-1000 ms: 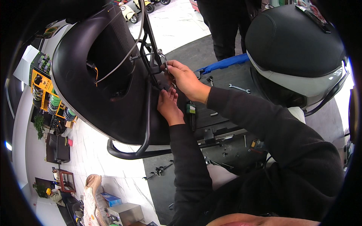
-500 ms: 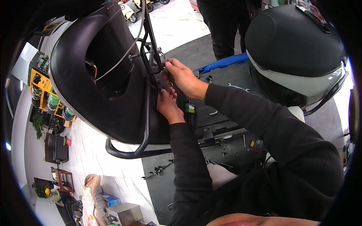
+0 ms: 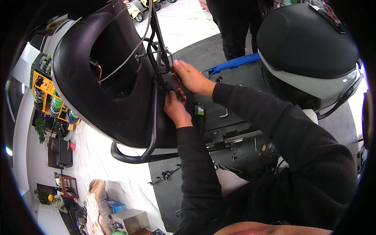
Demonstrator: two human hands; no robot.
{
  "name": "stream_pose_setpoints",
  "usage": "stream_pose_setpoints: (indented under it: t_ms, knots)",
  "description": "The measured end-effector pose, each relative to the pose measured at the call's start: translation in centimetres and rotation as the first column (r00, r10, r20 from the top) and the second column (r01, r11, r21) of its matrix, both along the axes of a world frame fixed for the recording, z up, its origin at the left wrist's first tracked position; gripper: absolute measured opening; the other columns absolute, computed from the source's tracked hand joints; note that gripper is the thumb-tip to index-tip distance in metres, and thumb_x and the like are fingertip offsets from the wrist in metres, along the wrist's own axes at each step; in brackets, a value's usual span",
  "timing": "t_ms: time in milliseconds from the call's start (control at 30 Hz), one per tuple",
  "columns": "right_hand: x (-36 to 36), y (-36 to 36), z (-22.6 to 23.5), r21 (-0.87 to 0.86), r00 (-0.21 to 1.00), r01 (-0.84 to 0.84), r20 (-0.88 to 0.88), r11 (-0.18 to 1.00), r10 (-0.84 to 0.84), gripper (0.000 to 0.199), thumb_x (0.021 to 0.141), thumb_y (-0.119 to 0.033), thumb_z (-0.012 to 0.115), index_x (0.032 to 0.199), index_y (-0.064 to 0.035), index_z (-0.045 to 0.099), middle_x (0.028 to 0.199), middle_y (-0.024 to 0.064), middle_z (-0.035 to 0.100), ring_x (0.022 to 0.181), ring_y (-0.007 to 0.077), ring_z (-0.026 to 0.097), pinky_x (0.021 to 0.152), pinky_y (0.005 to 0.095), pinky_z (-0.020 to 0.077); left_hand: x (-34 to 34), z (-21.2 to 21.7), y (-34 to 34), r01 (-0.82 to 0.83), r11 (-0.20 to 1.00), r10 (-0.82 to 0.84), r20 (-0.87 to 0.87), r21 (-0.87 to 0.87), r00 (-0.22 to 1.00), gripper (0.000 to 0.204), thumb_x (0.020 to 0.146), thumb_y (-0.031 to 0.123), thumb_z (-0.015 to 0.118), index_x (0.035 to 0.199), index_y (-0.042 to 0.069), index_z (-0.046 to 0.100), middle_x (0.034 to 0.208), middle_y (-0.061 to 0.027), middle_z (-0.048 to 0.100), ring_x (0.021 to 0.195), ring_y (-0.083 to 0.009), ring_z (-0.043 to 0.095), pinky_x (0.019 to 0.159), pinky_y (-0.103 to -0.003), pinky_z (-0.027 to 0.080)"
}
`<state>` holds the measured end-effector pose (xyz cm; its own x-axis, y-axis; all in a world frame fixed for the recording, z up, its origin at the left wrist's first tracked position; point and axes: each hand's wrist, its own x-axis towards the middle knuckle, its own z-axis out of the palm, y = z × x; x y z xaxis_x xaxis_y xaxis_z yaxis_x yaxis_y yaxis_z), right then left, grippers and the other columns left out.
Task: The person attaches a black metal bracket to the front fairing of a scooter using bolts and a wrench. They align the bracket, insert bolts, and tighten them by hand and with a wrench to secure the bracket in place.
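One black metal frame (image 3: 162, 70) stands by the footboard's (image 3: 213, 114) front edge | right hand (image 3: 192, 79) bent-fingered beside it, grip hidden | left hand (image 3: 178, 110) half-curled below, hold unclear | both barely shifted from a moment ago; work there seems unfinished

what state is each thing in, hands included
Right hand: closed on a thin metal rod, partly hidden
Left hand: fingers part curled, at the black metal frame
Front compartment: open
Grey cable: slanting across the compartment opening
Scooter seat: down
L-shaped rod: lying on the footboard
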<state>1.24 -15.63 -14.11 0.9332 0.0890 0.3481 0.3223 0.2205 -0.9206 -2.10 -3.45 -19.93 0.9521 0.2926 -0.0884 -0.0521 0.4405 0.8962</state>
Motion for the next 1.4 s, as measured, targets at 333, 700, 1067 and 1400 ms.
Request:
stream_pose_setpoints:
  t_ms: [333,700,1067,1400]
  knots:
    - [-7.6,3.2,6.0,0.160,0.969,0.247,-0.011,0.956,-0.248,0.032,0.109,-0.012,0.065,0.130,0.0045,0.047,0.076,0.0114,0.068,0.058,0.0187,0.064,0.055,0.0353,0.0507,-0.4,0.7,-0.8,-0.005,0.995,-0.016,0.214,0.098,0.977,0.044,0.112,0.032,0.065,0.136,-0.004,0.070,0.120,-0.0085,0.077,0.103,-0.0160,0.074,0.085,-0.031,0.058]
    - [-6.8,1.5,4.3,-0.108,0.924,0.361,0.176,0.926,-0.340,0.063,0.112,-0.018,0.060,0.167,0.0012,0.034,0.090,0.0135,0.075,0.063,0.0171,0.068,0.058,0.0354,0.0554,-0.1,0.3,0.0,0.069,0.998,-0.068,0.101,-0.010,0.993,0.039,0.113,0.019,0.053,0.140,-0.007,0.060,0.119,-0.0135,0.074,0.105,-0.0242,0.075,0.093,-0.036,0.058]
    - [-10.2,0.7,10.3,-0.329,0.940,0.307,0.252,0.893,-0.231,0.063,0.102,-0.036,0.074,0.142,0.0099,0.059,0.100,0.0215,0.076,0.093,0.0345,0.075,0.084,0.0420,0.0587,-0.1,-0.1,-0.2,-0.013,0.994,-0.012,0.217,0.113,0.976,0.046,0.110,0.023,0.066,0.145,-0.008,0.065,0.134,-0.0134,0.073,0.114,-0.0190,0.073,0.098,-0.031,0.056]
    - [-4.9,-4.3,12.6,-0.280,0.859,0.421,0.428,0.863,-0.280,0.049,0.115,-0.043,0.059,0.101,0.0027,0.070,0.069,-0.0028,0.056,0.064,0.0081,0.047,0.059,0.0304,0.0426,1.1,-0.8,0.1,-0.058,0.998,0.057,-0.025,-0.032,0.998,0.032,0.110,0.018,0.061,0.137,0.000,0.063,0.106,-0.0123,0.078,0.088,-0.0186,0.073,0.078,-0.031,0.058]
